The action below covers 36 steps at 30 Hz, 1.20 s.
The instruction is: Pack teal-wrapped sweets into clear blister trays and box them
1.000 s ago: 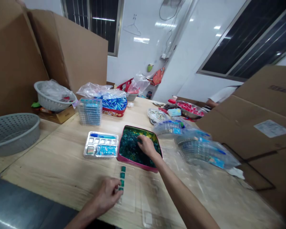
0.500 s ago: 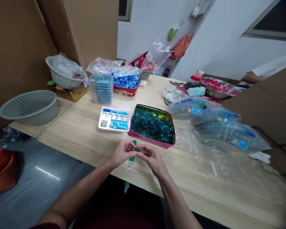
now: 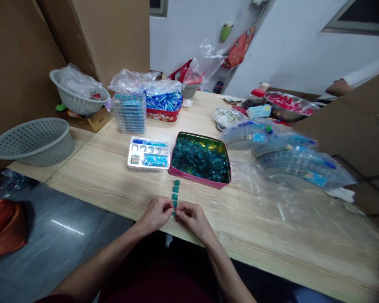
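Teal pieces (image 3: 175, 194) stood in a short row on the surface (image 3: 97, 168), its near end between the left hand (image 3: 156, 214) and right hand (image 3: 192, 219), both grips narrow, what they held hidden; the pink tin (image 3: 192, 180) just beyond the row remained heaped with many more

white wall (image 3: 189, 38); cardboard sheets (image 3: 110, 38); glossy grey floor (image 3: 63, 240); wooden table (image 3: 91, 179); dark window (image 3: 356, 14)
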### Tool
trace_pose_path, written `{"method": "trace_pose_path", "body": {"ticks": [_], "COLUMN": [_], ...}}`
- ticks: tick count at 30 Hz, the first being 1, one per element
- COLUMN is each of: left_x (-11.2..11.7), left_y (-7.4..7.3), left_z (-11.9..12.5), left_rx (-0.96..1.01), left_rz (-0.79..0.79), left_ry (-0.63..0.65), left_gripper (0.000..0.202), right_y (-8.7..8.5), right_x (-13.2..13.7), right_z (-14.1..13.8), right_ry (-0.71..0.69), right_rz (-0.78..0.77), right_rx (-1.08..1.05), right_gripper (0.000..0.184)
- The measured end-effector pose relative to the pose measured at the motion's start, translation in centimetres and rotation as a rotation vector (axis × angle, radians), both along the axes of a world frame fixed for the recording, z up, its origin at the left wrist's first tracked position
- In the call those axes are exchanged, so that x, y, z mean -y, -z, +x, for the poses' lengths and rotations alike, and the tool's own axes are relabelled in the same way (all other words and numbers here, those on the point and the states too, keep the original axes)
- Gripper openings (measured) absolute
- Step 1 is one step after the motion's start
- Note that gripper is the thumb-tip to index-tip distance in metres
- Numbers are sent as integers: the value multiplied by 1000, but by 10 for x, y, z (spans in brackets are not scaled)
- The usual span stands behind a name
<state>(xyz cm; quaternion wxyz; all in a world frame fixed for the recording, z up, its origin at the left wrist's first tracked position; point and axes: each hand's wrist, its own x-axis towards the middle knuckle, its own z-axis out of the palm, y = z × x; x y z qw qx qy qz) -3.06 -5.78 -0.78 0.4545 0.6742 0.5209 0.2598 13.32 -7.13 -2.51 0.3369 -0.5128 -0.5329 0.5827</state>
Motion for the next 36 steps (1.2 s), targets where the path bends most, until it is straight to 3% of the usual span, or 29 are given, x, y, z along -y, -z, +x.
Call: {"method": "trace_pose_path", "body": {"ticks": [13, 18, 21, 26, 33, 36], "left_x": [2, 2, 2, 7, 12, 16], "left_y": [-4, 2, 5, 0, -2, -5], "left_z": [-6, -4, -2, -5, -5, -7], "left_rx": [-80, -144, -179, -134, -207, -183], "left_rz": [13, 150, 225, 206, 243, 262], "left_ry": [155, 131, 126, 170, 234, 177], "left_gripper": [18, 16, 18, 13, 16, 13], "right_y": [1, 2, 0, -6, -8, -6], "right_x": [4, 5, 6, 10, 16, 27], "right_z": [2, -2, -4, -5, -7, -9], "right_ry": [-59, -12, 15, -38, -108, -134], "right_rz": [52, 58, 171, 408, 523, 603], "right_rx": [67, 122, 225, 362, 467, 538], "right_gripper": [10, 7, 10, 15, 23, 11]}}
